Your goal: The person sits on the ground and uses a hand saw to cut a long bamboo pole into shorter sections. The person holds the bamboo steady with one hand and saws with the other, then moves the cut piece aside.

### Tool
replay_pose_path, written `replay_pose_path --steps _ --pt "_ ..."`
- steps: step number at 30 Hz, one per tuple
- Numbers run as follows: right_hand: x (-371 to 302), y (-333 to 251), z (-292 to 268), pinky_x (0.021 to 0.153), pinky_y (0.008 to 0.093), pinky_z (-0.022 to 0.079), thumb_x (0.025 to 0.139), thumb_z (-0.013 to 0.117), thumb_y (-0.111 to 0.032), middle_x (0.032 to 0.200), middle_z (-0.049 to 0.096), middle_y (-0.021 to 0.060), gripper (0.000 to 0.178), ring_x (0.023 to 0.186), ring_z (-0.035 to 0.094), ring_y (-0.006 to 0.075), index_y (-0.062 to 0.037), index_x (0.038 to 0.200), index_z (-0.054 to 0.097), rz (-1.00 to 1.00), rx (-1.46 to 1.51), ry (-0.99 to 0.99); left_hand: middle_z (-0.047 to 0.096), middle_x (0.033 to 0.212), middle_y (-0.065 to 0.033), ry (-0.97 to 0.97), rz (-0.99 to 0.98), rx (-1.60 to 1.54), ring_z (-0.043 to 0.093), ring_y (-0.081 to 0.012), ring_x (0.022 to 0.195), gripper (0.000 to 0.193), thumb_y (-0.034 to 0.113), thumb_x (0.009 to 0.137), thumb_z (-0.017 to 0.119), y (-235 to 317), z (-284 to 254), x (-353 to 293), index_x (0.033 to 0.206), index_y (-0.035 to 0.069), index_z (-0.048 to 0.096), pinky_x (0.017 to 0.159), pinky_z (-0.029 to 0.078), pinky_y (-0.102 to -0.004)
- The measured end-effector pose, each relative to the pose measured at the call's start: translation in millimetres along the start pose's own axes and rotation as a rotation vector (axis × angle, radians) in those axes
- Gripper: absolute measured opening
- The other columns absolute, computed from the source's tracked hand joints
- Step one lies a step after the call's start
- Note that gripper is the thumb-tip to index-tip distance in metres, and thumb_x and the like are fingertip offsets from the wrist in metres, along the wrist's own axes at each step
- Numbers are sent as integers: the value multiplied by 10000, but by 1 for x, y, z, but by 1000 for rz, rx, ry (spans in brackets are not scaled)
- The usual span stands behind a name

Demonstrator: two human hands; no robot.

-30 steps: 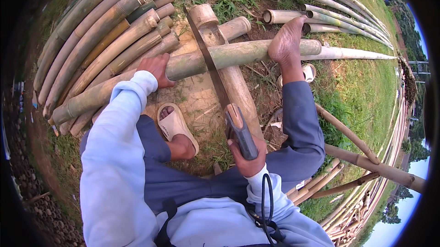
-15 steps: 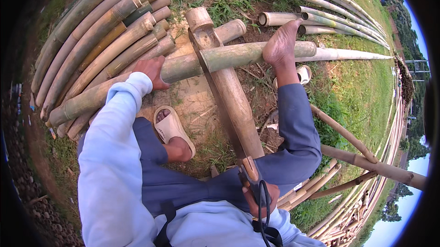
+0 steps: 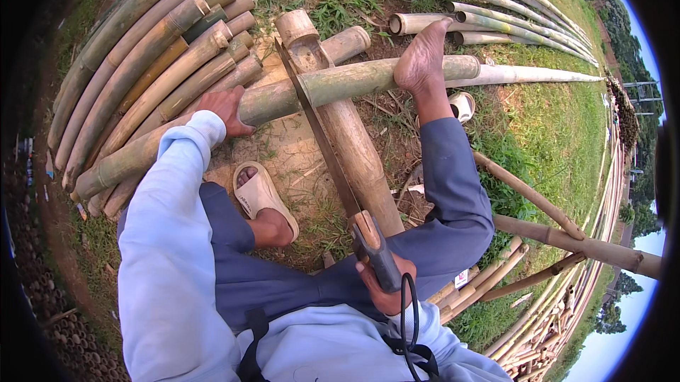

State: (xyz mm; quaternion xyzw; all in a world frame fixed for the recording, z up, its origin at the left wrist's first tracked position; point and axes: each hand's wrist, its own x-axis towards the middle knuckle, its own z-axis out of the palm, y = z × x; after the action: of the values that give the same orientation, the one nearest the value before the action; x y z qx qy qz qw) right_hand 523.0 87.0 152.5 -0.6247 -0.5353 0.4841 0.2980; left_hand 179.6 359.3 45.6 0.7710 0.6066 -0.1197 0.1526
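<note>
My right hand (image 3: 391, 290) is wrapped round the handle of a hand saw (image 3: 327, 143), low and near my lap. Its long blade reaches forward and to the left, lying across a thick green bamboo pole (image 3: 354, 80). My left hand (image 3: 225, 110) grips that pole left of the blade, thumb on the near side. A notched bamboo post (image 3: 354, 145) supports the pole from beneath. My bare right foot (image 3: 423, 60) presses on the pole to the right of the blade, while my left foot wears a beige sandal (image 3: 261, 194) on the ground.
Cut bamboo lengths (image 3: 166, 56) are stacked at the left. Long bamboo poles (image 3: 496, 0) lie at the far right. A slanting bamboo frame (image 3: 588, 249) stands on my right, by more cut pieces (image 3: 489, 276). An empty sandal (image 3: 462, 107) lies behind my raised foot.
The saw has moved forward and slightly left, its handle now farther from my body and its tip showing beyond the pole. My left hand keeps its grip on the pole.
</note>
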Motion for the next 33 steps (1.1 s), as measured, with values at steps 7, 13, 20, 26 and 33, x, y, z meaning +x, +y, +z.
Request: replay_pose_path --steps 7,13,20,26,33 --pt "-2 -3 -5 584 280 475 870 739 1 734 653 69 186 604 574 102 6 1054 712 -47 -46 70 717 1059 -250 3 56 -33 693 -415 1024 729 517 689 841 9 21 -2 1136 9 570 922 534 -478" --pt "126 21 46 642 313 480 907 745 -96 731 632 69 160 675 543 99 18 974 655 -101 130 26 726 1012 -246 4 19 -3 695 -429 996 776 537 665 848 4 2 4 1168 10 581 912 538 -487" --pt "108 18 59 723 309 520 898 765 -99 791 676 110 240 732 603 119 14 1093 685 -120 120 76 731 955 -239 44 52 -52 698 -437 961 773 563 658 839 -4 18 -2 1141 4 609 861 543 -497" --pt "100 34 61 671 291 511 898 758 -71 771 678 85 202 732 625 92 37 1056 692 -113 46 164 724 1064 -229 15 20 -13 705 -411 1005 774 570 677 837 19 18 -8 1155 19 579 881 563 -473" --pt "97 2 58 704 285 501 903 763 -73 798 655 64 213 749 594 102 29 1066 672 -66 102 75 722 1091 -217 -35 0 -73 698 -393 1053 777 590 696 822 3 21 -19 1160 15 579 919 552 -466"
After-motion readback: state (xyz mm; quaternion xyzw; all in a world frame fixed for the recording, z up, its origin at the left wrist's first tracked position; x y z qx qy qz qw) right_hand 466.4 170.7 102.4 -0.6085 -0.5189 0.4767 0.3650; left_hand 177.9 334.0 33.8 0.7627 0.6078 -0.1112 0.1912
